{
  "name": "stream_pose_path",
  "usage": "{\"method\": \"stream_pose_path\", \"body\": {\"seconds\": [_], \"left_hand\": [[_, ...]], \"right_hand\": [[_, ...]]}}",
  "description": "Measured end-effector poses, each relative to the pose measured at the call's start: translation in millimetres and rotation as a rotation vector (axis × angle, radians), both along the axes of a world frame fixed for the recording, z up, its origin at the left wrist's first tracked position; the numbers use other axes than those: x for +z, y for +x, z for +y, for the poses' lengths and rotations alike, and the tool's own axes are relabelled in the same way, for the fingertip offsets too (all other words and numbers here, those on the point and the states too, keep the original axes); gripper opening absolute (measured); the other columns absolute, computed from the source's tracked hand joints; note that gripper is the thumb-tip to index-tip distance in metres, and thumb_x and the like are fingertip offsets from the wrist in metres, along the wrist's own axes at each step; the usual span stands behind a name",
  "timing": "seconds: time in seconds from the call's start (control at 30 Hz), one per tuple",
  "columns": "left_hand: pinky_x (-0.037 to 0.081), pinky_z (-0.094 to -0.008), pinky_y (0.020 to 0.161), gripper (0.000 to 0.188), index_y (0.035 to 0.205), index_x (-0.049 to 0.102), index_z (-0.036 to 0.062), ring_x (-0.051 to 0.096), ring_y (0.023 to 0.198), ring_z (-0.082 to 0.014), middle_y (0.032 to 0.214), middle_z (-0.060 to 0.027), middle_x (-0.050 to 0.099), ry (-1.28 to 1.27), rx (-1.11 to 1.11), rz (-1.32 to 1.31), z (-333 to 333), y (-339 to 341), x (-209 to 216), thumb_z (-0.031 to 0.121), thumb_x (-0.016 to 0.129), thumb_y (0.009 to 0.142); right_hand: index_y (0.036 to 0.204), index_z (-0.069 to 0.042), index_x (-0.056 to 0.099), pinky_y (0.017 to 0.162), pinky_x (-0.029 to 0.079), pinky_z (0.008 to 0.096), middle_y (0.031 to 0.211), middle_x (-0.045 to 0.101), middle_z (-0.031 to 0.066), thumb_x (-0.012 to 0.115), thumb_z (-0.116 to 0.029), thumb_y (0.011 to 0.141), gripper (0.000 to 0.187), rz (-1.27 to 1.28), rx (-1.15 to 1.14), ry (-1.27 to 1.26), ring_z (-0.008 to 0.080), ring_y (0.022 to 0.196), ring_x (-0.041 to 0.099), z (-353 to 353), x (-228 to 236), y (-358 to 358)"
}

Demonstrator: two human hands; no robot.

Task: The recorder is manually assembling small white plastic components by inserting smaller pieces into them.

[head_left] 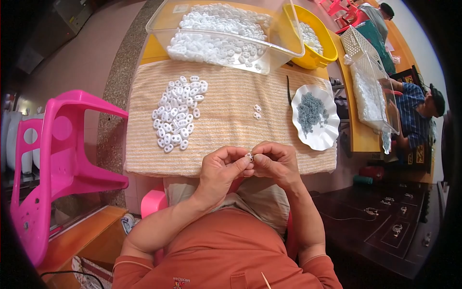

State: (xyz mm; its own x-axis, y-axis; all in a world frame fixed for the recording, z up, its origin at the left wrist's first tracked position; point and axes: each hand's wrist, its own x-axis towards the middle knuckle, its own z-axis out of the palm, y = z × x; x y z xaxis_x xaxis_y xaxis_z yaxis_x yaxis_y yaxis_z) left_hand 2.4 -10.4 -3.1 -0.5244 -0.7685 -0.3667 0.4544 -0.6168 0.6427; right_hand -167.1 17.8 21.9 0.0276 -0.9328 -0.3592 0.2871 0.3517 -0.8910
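Note:
Near the front edge of the striped cloth (231,115), my left hand (219,168) and my right hand (277,164) meet, thumbs and fingertips pinched on one small white two-hole plastic piece (250,156). The fingers cover most of it, and I cannot make out whether a smaller part is held with it. Ahead of my hands lie two like pieces (257,111), one behind the other. A loose pile of white oval two-hole pieces (178,113) spreads on the left. To the right, a white wavy-rimmed plate (327,137) holds many tiny grey-blue parts (312,113).
Behind the cloth stand a clear plastic bin (260,65) of white pieces and a yellow basin (329,50). A thin black strip (288,90) lies by the plate. A pink chair (79,144) is at left. On the right, another person (416,113) sits by a second clear bin (368,96).

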Motion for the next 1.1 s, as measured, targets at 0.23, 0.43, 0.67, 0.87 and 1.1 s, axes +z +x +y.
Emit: {"method": "stream_pose_path", "body": {"seconds": [0.23,0.43,0.67,0.87,1.1], "left_hand": [[0.057,-0.0254,0.071,0.013,0.102,0.060,-0.0003,0.065,0.076,-0.0127,0.088,-0.0079,0.066,-0.015,-0.004,-0.015,0,0,1,0.004,0.061,0.089],[0.056,-0.0249,0.072,0.015,0.102,0.060,-0.0022,0.065,0.076,-0.0133,0.089,-0.0092,0.066,-0.075,-0.001,-0.033,2,0,-1,0.003,0.062,0.088],[0.056,-0.0260,0.073,0.015,0.102,0.059,-0.0048,0.065,0.078,-0.0138,0.089,-0.0101,0.066,-0.179,0.022,-0.140,7,0,2,0.003,0.061,0.089],[0.055,-0.0218,0.069,0.016,0.101,0.061,-0.0049,0.064,0.075,-0.0096,0.086,-0.0072,0.066,-0.203,0.016,-0.124,5,-1,0,0.007,0.062,0.090],[0.055,-0.0234,0.070,0.015,0.102,0.060,-0.0030,0.064,0.076,-0.0112,0.087,-0.0078,0.066,-0.155,-0.004,-0.082,-2,1,5,0.007,0.061,0.090]], "right_hand": [[0.093,0.003,0.064,0.054,0.050,0.0194,0.085,0.063,0.0041,0.062,-0.004,0.089,0.008,0.061,0.005,-0.014,0.0076,0.067,0.059,0,-2,1],[0.096,0.005,0.061,0.071,0.057,0.0260,0.088,0.066,0.0103,0.059,-0.008,0.091,0.014,0.100,0.107,-0.016,0.0168,0.079,0.067,1,-1,-5],[0.094,0.006,0.062,0.071,0.057,0.0277,0.085,0.066,0.0101,0.062,-0.009,0.090,0.016,0.089,0.114,0.029,0.0162,0.078,0.067,2,-2,-3],[0.097,0.007,0.062,0.070,0.056,0.0267,0.086,0.066,0.0102,0.060,-0.009,0.091,0.018,0.076,0.077,0.046,0.0154,0.077,0.066,4,-3,-1],[0.100,0.002,0.065,0.050,0.042,0.0185,0.079,0.065,0.0039,0.062,-0.010,0.091,0.015,-0.003,0.005,0.037,0.0066,0.061,0.056,3,0,4]]}}
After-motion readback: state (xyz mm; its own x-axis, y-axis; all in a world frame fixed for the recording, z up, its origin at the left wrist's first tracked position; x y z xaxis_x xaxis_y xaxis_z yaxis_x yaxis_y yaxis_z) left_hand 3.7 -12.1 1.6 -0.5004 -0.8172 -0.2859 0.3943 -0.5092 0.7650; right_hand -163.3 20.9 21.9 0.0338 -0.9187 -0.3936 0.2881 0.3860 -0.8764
